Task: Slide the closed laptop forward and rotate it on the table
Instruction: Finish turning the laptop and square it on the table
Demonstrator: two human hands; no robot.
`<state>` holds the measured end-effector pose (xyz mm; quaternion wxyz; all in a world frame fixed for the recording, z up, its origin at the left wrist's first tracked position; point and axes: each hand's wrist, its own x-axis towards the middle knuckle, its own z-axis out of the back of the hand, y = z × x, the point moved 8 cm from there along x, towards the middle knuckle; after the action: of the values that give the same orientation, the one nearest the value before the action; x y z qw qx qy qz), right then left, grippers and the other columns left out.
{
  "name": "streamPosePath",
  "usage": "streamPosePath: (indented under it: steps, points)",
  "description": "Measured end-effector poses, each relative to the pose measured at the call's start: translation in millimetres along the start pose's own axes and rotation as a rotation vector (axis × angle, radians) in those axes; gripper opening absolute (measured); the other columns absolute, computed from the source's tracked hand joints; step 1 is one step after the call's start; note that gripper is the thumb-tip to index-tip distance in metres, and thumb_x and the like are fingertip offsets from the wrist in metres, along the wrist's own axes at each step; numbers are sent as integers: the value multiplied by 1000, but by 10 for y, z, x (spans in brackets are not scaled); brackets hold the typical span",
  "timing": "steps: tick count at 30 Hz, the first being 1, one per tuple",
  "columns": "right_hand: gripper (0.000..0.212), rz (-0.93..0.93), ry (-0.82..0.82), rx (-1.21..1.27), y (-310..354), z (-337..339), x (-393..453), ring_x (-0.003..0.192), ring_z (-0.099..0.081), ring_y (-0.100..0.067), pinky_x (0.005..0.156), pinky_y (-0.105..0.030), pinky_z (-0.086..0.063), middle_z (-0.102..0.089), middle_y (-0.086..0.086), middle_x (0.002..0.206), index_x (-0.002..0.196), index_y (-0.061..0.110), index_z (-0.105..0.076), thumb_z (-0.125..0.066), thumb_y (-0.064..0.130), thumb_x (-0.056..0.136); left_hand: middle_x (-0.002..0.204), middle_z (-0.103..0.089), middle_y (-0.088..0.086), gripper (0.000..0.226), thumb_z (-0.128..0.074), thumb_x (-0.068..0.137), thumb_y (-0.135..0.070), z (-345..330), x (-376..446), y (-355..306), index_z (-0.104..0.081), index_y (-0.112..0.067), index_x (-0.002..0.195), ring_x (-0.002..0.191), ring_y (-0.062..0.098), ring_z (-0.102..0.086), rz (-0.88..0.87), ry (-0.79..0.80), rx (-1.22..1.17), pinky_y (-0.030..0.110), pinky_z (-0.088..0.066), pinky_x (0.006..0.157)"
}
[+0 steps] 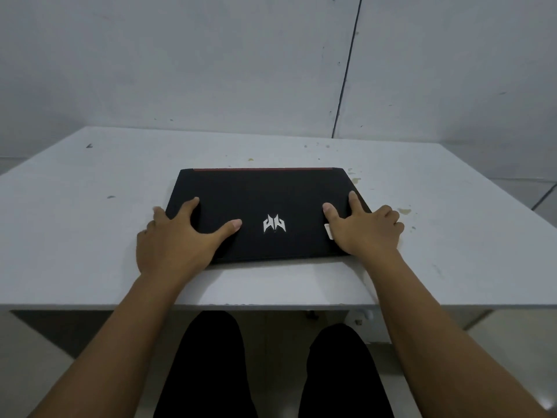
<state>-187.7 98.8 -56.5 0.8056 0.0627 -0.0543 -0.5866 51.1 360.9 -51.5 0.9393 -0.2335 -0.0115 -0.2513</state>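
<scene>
Presently: closed gaming laptop (265,197) on desk (90,236); left hand (177,236) and right hand (364,230) spread across its top, outer fingers (156,211) hooking its sides, likely for steering.

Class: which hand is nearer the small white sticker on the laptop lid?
Right. The right hand sits against the white sticker; the left hand holds the laptop at its opposite side, beyond the silver logo.

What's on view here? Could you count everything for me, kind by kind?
laptop, black, closed: 1
table, white: 1
hands: 2, the left hand and the right hand, each gripping a side of the laptop
Total: 4
</scene>
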Motion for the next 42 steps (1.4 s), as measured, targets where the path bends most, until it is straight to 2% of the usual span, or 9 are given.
streamPosePath:
  steps: [3, 8, 16, 21, 28, 33, 38, 40, 42]
  points:
    - [86, -22, -15, 4, -48, -13, -204, 133, -27, -42, 108, -52, -21, -34, -27, 143, 159, 38, -9, -6, 83, 85, 143, -48, 10, 114, -32, 53, -109, 38, 16, 74, -37, -50, 151, 128, 34, -50, -44, 4, -47, 51, -45, 98]
    - [86, -43, -49, 32, -144, 4, -401, 135, -25, -42, 107, -54, -23, -34, -27, 144, 159, 36, -11, -9, 81, 86, 144, -48, 3, 112, -35, 53, -108, 43, -3, 95, -38, -52, 150, 127, 28, -53, -89, 38, -76, 43, -45, 90]
    - [79, -33, -161, 79, -164, 87, -601, 132, -31, -38, 105, -51, -29, -40, -23, 141, 156, 33, -28, -20, 75, 90, 142, -54, -3, 113, -45, 51, -107, 149, -119, 154, -50, -45, 145, 125, 24, -56, -111, 17, -108, 41, -45, 92]
    - [73, -32, -249, 124, -227, 135, -748, 125, -37, -35, 100, -49, -34, -48, -18, 132, 150, 33, -42, -30, 72, 89, 137, -57, -2, 112, -45, 51, -106, 194, -300, 200, -52, -44, 144, 118, 24, -60, -114, -31, -112, 38, -44, 82]
    - [63, 6, -372, 280, -294, 185, -886, 115, -43, -30, 95, -45, -35, -56, -14, 118, 138, 31, -60, -43, 66, 88, 147, -51, 3, 109, -47, 53, -105, 227, -469, 241, -52, -44, 144, 124, 29, -58, -98, -61, -140, 47, -48, 95]
    - [59, 27, -423, 374, -357, 186, -971, 113, -45, -28, 95, -43, -37, -60, -11, 114, 132, 32, -66, -49, 67, 87, 143, -53, 2, 105, -48, 57, -103, 258, -554, 250, -54, -43, 143, 120, 28, -59, -121, -98, -147, 44, -49, 91]
    - [75, 105, -410, 448, -435, 160, -1073, 117, -43, -25, 97, -42, -38, -57, -7, 123, 133, 33, -65, -46, 81, 79, 145, -49, -3, 105, -51, 49, -105, 264, -580, 336, -53, -52, 140, 123, 23, -57, -172, -30, -164, 43, -48, 94]
    - [85, 210, -382, 492, -478, 151, -1138, 119, -45, -23, 100, -44, -40, -55, -5, 128, 135, 34, -63, -56, 88, 70, 148, -44, -10, 108, -59, 40, -103, 275, -595, 420, -48, -62, 138, 127, 17, -52, -254, 64, -194, 39, -45, 96]
    - [97, 292, -343, 557, -540, 137, -1189, 120, -48, -17, 98, -38, -45, -53, 0, 131, 137, 37, -60, -60, 93, 58, 150, -41, -16, 110, -69, 34, -98, 292, -625, 479, -45, -68, 136, 128, 9, -48, -334, 114, -241, 34, -42, 95]
